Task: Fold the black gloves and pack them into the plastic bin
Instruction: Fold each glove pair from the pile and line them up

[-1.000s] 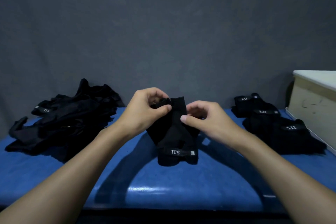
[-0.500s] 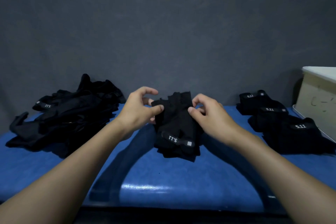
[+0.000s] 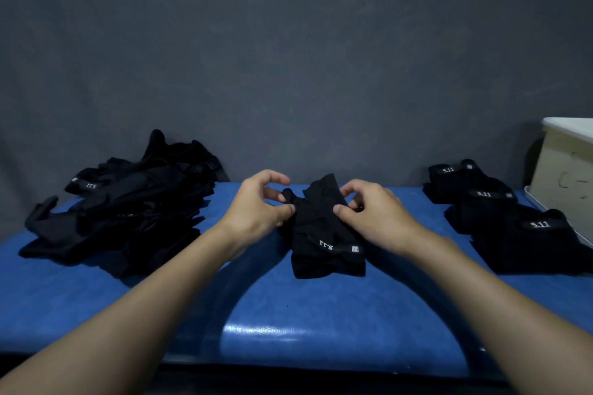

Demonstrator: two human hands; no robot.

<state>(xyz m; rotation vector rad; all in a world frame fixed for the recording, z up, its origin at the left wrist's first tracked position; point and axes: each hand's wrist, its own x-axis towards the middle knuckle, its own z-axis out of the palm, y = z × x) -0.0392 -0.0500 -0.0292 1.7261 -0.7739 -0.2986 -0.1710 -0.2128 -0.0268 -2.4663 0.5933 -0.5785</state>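
A black glove (image 3: pixel 324 234) with a white 5.11 wrist label lies in the middle of the blue table (image 3: pixel 288 314), cuff toward me. My left hand (image 3: pixel 256 208) pinches its left edge near the fingers. My right hand (image 3: pixel 375 212) pinches the right edge. A loose heap of black gloves (image 3: pixel 128 205) sits at the left. Folded black gloves (image 3: pixel 500 215) lie in a row at the right. The plastic bin (image 3: pixel 568 167), pale with a white rim, stands at the far right edge, partly out of frame.
A dark grey wall stands right behind the table. The table's front edge runs close to me, below my forearms. A white tray edge (image 3: pixel 545 205) shows under the bin.
The glove has come down from a raised, hanging hold onto the table. Both hands moved down and away from me with it and now pinch its sides.
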